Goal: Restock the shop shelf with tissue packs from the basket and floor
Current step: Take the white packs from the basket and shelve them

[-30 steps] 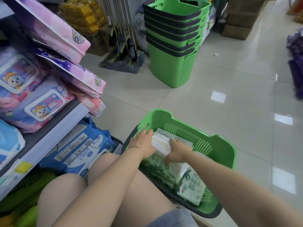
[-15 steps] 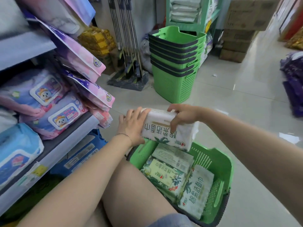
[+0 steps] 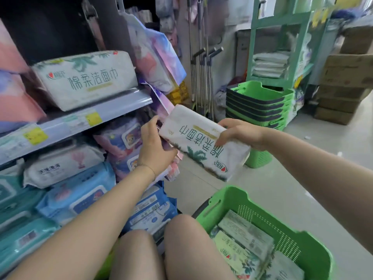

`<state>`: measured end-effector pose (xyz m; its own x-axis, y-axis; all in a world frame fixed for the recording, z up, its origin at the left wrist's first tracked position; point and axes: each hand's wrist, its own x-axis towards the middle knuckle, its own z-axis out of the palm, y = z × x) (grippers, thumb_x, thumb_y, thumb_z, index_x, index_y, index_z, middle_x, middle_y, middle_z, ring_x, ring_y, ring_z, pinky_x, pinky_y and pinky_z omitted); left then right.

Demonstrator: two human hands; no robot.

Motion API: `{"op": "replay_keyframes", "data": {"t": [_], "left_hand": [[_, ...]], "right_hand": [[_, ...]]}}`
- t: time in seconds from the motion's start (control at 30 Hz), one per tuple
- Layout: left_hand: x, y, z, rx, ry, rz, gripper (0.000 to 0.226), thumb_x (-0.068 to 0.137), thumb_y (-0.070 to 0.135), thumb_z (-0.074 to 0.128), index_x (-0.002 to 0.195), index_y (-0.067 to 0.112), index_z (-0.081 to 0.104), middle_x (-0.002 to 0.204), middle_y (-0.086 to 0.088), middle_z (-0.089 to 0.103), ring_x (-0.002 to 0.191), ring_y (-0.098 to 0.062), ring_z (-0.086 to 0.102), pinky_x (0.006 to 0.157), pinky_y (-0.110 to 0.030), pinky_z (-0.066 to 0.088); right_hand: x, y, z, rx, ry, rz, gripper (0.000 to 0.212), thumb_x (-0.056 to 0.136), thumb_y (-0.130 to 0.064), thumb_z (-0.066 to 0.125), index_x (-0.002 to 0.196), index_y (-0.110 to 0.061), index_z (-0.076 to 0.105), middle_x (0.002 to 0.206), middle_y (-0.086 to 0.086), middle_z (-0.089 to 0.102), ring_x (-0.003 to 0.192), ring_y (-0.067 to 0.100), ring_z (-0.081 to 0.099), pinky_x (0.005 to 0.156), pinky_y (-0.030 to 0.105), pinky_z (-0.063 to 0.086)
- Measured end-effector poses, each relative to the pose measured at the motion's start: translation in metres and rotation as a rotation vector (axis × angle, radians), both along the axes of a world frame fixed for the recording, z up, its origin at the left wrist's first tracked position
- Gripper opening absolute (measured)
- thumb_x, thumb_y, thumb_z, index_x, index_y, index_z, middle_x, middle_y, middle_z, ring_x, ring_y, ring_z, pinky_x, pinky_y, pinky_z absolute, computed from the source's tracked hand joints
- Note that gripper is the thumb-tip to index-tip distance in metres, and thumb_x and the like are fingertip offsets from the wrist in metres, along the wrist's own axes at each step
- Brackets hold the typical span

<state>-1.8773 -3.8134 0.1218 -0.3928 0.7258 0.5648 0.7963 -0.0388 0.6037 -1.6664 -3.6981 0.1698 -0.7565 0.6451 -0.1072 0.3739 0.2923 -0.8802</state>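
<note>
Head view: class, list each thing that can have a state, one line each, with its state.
Held pack: in the air, print upside down.
Left hand: grips held pack's left end.
Right hand: grips its right end.
Basket: on floor, packs inside.
Shelf pack: lying on upper shelf.
Basket stack: nested, on floor.

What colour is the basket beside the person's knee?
The basket is bright green with perforated walls, clearest in the head view.

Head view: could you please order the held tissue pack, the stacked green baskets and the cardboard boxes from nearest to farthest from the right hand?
1. held tissue pack, gripped by the right hand.
2. stacked green baskets, on the floor behind.
3. cardboard boxes, far right.
</note>
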Motion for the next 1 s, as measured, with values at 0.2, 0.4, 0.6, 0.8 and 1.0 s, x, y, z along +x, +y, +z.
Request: {"op": "replay_keyframes", "data": {"t": [0.2, 0.4, 0.6, 0.8, 1.0], "left_hand": [[0.002, -0.017, 0.047, 0.128, -0.620, 0.030, 0.014, 0.086, 0.022, 0.060, 0.096, 0.017, 0.051, 0.086, 0.003, 0.059, 0.088, -0.019, 0.056, 0.085, -0.040, 0.048], [-0.011, -0.057, 0.089, 0.014, -0.902, -0.139, 0.044, 0.074, 0.036, 0.072, 0.103, 0.007, 0.059, 0.087, -0.008, 0.068, 0.066, -0.016, 0.064, 0.053, -0.022, 0.047], [-0.033, -0.102, 0.113, -0.142, -0.794, -0.130, 0.051, 0.058, 0.038, 0.079, 0.105, 0.030, 0.060, 0.093, 0.004, 0.058, 0.070, -0.014, 0.053, 0.057, -0.028, 0.047], [-0.063, -0.121, 0.149, 0.168, -0.483, -0.062, 0.065, 0.046, 0.026, 0.076, 0.109, 0.030, 0.062, 0.102, 0.006, 0.062, 0.084, -0.009, 0.058, 0.063, -0.020, 0.049], [-0.094, -0.121, 0.177, 0.252, -0.333, 0.086, 0.039, 0.052, 0.019, 0.059, 0.088, 0.034, 0.054, 0.121, -0.003, 0.046, 0.097, -0.006, 0.050, 0.070, -0.015, 0.044]], "right_hand": [[-0.058, -0.051, 0.001, -0.304, 0.458, -0.212, 0.077, 0.055, -0.031, 0.077, 0.122, -0.008, 0.045, 0.111, 0.015, 0.064, 0.090, 0.034, 0.068, 0.079, 0.051, 0.056], [-0.107, -0.093, 0.001, -0.621, 0.842, -0.268, 0.049, 0.083, -0.021, 0.065, 0.125, -0.020, 0.040, 0.112, 0.006, 0.066, 0.089, 0.025, 0.070, 0.065, 0.036, 0.058], [-0.147, -0.106, 0.015, -0.801, 1.058, -0.112, 0.066, 0.073, -0.035, 0.070, 0.133, -0.023, 0.043, 0.122, 0.008, 0.065, 0.107, 0.032, 0.064, 0.089, 0.053, 0.051], [-0.173, -0.102, 0.034, -0.679, 0.936, -0.097, 0.043, 0.075, -0.043, 0.067, 0.107, -0.015, 0.062, 0.095, 0.008, 0.068, 0.075, 0.022, 0.060, 0.066, 0.032, 0.043], [-0.200, -0.091, 0.060, -0.721, 0.940, 0.019, 0.015, 0.093, -0.019, 0.057, 0.101, -0.008, 0.063, 0.094, 0.012, 0.069, 0.079, 0.020, 0.064, 0.070, 0.023, 0.055]]}}
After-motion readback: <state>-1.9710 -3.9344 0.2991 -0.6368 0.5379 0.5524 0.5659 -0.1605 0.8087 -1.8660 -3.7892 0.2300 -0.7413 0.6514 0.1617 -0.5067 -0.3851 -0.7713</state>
